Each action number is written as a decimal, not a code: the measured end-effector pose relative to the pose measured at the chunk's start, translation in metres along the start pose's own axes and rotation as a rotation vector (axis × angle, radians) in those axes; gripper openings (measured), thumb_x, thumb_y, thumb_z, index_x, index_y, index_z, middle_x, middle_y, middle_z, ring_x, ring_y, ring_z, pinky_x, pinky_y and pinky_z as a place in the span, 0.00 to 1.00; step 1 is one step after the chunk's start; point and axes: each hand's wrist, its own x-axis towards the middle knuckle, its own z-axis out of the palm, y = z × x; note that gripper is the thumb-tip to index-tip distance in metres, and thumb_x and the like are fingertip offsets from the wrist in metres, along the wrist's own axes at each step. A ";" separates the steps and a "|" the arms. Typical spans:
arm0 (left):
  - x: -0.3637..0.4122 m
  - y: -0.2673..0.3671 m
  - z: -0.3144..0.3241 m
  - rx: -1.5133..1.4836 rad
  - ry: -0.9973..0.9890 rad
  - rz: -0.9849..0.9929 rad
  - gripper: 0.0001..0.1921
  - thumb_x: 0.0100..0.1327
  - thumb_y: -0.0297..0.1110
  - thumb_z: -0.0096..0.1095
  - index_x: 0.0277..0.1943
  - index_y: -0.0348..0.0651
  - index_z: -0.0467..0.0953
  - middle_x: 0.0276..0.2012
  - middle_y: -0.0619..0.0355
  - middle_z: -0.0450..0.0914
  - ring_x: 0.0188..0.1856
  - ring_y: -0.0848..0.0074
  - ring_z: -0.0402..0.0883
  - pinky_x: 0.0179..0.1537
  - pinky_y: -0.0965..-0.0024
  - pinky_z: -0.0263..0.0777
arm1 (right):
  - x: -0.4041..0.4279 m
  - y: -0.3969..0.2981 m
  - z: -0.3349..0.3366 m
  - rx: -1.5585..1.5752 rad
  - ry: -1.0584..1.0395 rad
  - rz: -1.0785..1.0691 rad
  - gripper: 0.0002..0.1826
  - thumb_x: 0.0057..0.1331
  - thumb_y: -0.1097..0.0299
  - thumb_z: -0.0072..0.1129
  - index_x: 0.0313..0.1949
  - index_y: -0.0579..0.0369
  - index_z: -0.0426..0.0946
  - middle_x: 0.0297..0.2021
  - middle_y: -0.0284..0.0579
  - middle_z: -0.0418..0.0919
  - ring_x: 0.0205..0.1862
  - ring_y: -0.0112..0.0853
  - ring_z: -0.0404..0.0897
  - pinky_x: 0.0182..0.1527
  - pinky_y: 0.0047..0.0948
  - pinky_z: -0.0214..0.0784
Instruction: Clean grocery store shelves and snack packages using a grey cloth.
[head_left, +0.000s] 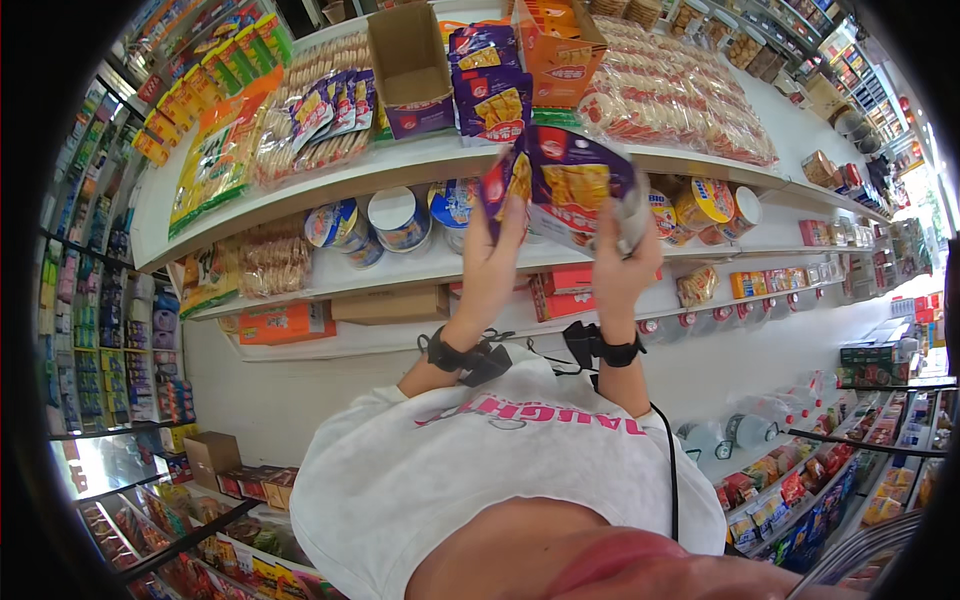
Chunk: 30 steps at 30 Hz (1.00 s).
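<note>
In front of my chest, my left hand (491, 244) grips a purple snack packet (495, 184), held nearly edge-on. My right hand (626, 259) holds another purple snack packet (577, 176) by its lower right side, its printed front facing me. The inner edges of the two packets meet or overlap. Just beyond them, similar purple packets (491, 105) stand on the upper shelf. To their left is an open cardboard box (411, 82) with a purple front and bare brown inside walls. A few loose purple packets (334, 109) lie on plastic-wrapped biscuits (274, 146).
An orange display box (559, 71) with packets stands on the upper shelf (337, 184), beside wrapped round biscuits (667, 97). Instant noodle tubs (397, 214) sit on the shelf below. Lower down are a cardboard carton (390, 304) and a red box (559, 289). A black cable (671, 465) hangs over my shirt.
</note>
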 end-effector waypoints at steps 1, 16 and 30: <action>0.004 0.006 -0.002 -0.014 0.006 -0.008 0.19 0.76 0.36 0.54 0.65 0.37 0.67 0.57 0.54 0.77 0.56 0.76 0.77 0.57 0.70 0.72 | -0.005 0.001 0.005 -0.202 -0.106 -0.245 0.17 0.62 0.78 0.63 0.51 0.63 0.77 0.35 0.45 0.83 0.29 0.34 0.82 0.35 0.29 0.73; 0.022 0.004 -0.073 -0.637 -0.060 -0.295 0.28 0.78 0.43 0.43 0.76 0.43 0.55 0.73 0.57 0.63 0.72 0.71 0.64 0.72 0.65 0.58 | -0.038 -0.027 0.096 -0.277 -0.602 -0.488 0.36 0.63 0.63 0.58 0.68 0.67 0.62 0.73 0.62 0.55 0.76 0.61 0.49 0.74 0.58 0.42; 0.015 0.002 -0.097 -0.334 -0.173 -0.551 0.28 0.77 0.44 0.45 0.75 0.44 0.57 0.67 0.59 0.69 0.65 0.76 0.70 0.64 0.70 0.66 | -0.031 -0.042 0.120 -0.327 -0.673 -0.476 0.32 0.58 0.71 0.58 0.64 0.60 0.71 0.65 0.54 0.70 0.71 0.50 0.64 0.73 0.54 0.47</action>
